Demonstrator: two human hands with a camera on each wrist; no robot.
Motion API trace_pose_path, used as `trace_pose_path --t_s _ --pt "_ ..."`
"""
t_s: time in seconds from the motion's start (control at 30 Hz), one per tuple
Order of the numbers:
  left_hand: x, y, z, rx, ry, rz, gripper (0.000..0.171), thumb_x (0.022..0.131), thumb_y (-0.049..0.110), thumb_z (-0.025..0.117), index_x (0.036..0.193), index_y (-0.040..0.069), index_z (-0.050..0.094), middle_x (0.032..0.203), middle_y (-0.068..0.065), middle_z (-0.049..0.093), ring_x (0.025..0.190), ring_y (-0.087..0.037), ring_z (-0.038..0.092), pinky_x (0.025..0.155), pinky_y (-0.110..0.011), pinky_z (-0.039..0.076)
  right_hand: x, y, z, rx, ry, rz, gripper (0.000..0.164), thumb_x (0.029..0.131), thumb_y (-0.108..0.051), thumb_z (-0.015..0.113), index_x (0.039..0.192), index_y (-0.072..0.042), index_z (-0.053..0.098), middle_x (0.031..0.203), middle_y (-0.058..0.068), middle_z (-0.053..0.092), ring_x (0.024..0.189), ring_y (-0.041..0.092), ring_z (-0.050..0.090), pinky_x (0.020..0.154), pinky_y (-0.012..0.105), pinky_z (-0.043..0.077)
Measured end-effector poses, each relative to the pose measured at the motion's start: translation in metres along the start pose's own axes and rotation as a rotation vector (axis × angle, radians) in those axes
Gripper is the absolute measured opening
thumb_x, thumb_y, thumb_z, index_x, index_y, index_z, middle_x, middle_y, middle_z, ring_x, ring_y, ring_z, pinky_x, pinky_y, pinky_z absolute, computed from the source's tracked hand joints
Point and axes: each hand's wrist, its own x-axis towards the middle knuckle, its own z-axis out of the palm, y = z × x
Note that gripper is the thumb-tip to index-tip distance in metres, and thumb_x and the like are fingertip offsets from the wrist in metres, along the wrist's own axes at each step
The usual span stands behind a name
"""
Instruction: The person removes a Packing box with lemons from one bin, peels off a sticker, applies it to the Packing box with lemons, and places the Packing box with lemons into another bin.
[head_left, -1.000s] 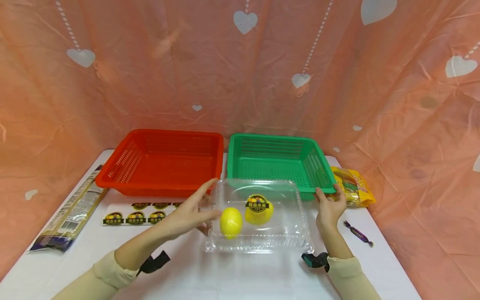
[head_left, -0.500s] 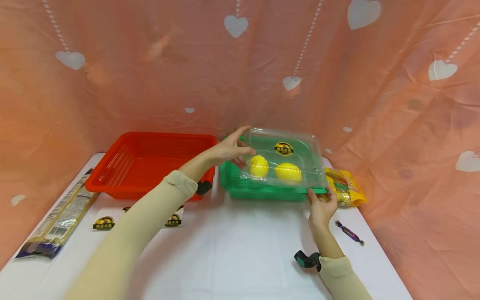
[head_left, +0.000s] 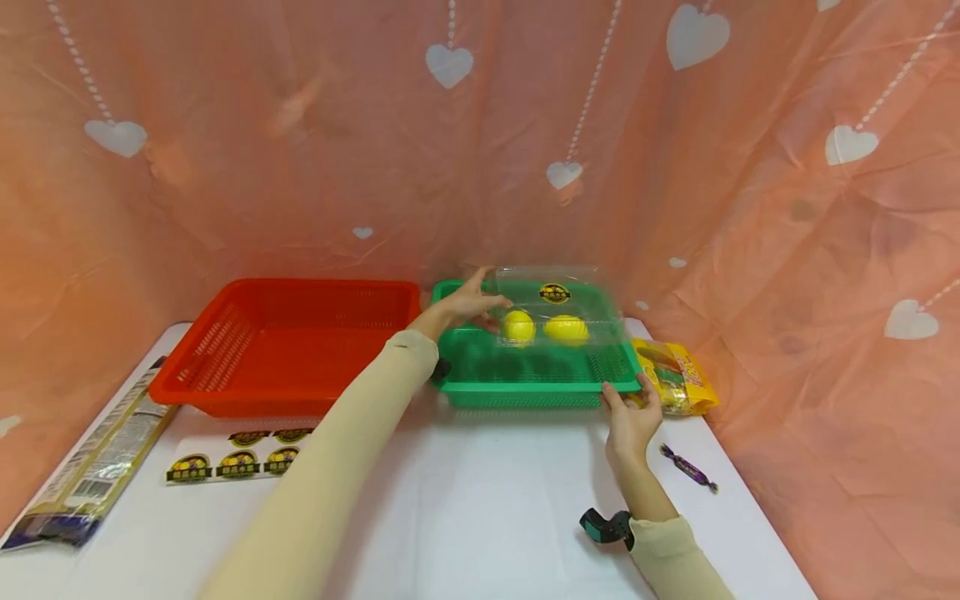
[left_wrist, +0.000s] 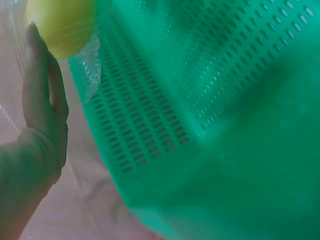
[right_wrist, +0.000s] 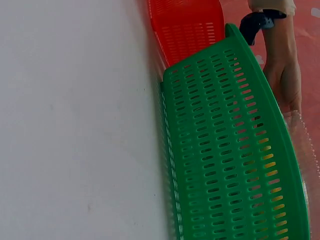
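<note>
A clear plastic clamshell box (head_left: pixel 592 302) with a round black-and-gold label (head_left: pixel 555 292) on its lid hangs within the green basket's outline in the head view. Through its plastic show two yellow lemon-like fruits, one on the left (head_left: pixel 519 327) and a longer one (head_left: pixel 567 330). My left hand (head_left: pixel 472 303) holds the box by its left side, the thumb toward the front. At the front right corner, my right hand (head_left: pixel 633 417) grips the rim of the green basket (head_left: pixel 517 388). The left wrist view shows the left hand (left_wrist: pixel 45 105) beside one yellow fruit (left_wrist: pixel 65 27).
Left of the green basket stands a red basket (head_left: pixel 330 404). A sheet of labels (head_left: pixel 225 467) and a long foil packet (head_left: pixel 97 467) lie on the white table (head_left: pixel 480 500). At right are a yellow snack bag (head_left: pixel 678 379) and a purple wrapped candy (head_left: pixel 688 468).
The left hand has carried the box from in front of the green basket back over it, then lowered it. The right hand has stayed at the basket's front right corner.
</note>
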Motion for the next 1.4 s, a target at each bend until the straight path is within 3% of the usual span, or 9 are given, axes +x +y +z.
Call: trace_pose_path --t_s 0.17,0.3,0.5,0.63,0.8,0.93,1.1,1.27,1.4 --pt "0.006 -0.008 -0.004 0.055 -0.036 -0.110 0.087 0.100 0.011 0.061 0.159 0.026 -0.001 0.152 -0.026 0.035 0.058 -0.022 0.066 0.096 -0.055 0.049 -0.004 0.004 0.000 0.010 0.006 -0.011 0.063 0.091 0.015 0.060 0.146 0.003 0.033 0.117 0.008 0.034 0.074 0.007 0.055 0.073 0.018 0.056" --pt "0.003 -0.010 -0.010 0.104 -0.092 -0.208 0.089 0.101 0.012 0.060 0.158 0.023 -0.007 0.161 -0.022 0.017 0.066 -0.026 0.069 0.100 -0.055 0.046 -0.005 0.006 0.003 0.016 0.003 -0.019 0.061 0.090 0.016 0.060 0.144 0.003 0.034 0.115 0.007 0.034 0.074 0.007 0.054 0.073 0.018 0.056" --pt "0.000 -0.017 -0.014 0.128 -0.091 -0.301 0.089 0.101 0.006 0.057 0.156 0.021 -0.011 0.164 -0.012 -0.017 0.071 -0.031 0.068 0.078 -0.043 0.059 -0.005 0.008 0.010 0.010 -0.021 0.001 0.062 0.091 0.014 0.060 0.145 0.002 0.033 0.118 0.007 0.034 0.075 0.007 0.053 0.076 0.019 0.056" --pt "-0.003 -0.022 -0.012 0.106 -0.040 -0.332 0.093 0.100 0.004 0.058 0.157 0.022 -0.012 0.163 -0.009 -0.022 0.083 -0.037 0.066 0.076 -0.042 0.059 -0.004 0.011 0.012 0.004 -0.032 0.009 0.063 0.091 0.014 0.061 0.146 0.002 0.032 0.119 0.007 0.034 0.075 0.008 0.054 0.076 0.019 0.056" --pt "-0.004 -0.015 -0.010 0.146 0.019 -0.346 0.090 0.101 0.011 0.057 0.158 0.020 -0.012 0.165 -0.011 -0.013 0.117 -0.044 0.057 0.089 -0.048 0.055 0.000 0.011 0.014 0.008 -0.033 0.007 0.060 0.091 0.014 0.061 0.143 0.002 0.035 0.114 0.007 0.035 0.071 0.007 0.056 0.072 0.018 0.056" --pt "-0.010 0.004 -0.014 0.275 0.117 -0.272 0.087 0.102 0.021 0.056 0.159 0.016 -0.009 0.165 -0.016 0.007 0.119 -0.045 0.055 0.094 -0.050 0.053 0.004 0.009 0.015 0.017 -0.030 0.005 0.058 0.090 0.014 0.061 0.141 0.001 0.036 0.112 0.006 0.035 0.071 0.007 0.056 0.070 0.017 0.056" --pt "-0.039 0.041 -0.022 0.469 0.198 -0.026 0.068 0.100 0.026 0.058 0.156 0.006 0.024 0.153 -0.017 0.039 0.110 -0.040 0.057 0.090 -0.047 0.051 0.009 0.006 0.013 0.055 -0.027 0.014 0.057 0.089 0.015 0.062 0.139 0.000 0.038 0.113 0.008 0.038 0.074 0.008 0.059 0.070 0.019 0.057" --pt "-0.100 0.066 -0.021 0.770 0.195 0.161 0.052 0.101 0.030 0.059 0.145 0.005 0.047 0.140 -0.015 0.054 0.118 -0.031 0.057 0.093 -0.047 0.050 0.009 0.003 0.010 0.111 -0.015 0.035 0.056 0.088 0.017 0.062 0.136 -0.002 0.041 0.112 0.010 0.038 0.070 0.009 0.060 0.066 0.020 0.057" --pt "-0.151 0.061 -0.011 0.963 0.241 0.196 0.051 0.100 0.033 0.062 0.143 0.008 0.051 0.127 -0.011 0.064 0.109 -0.027 0.062 0.084 -0.047 0.053 0.009 0.001 0.008 0.110 -0.019 0.046 0.055 0.088 0.017 0.062 0.134 -0.004 0.041 0.110 0.011 0.037 0.065 0.009 0.061 0.062 0.019 0.057"
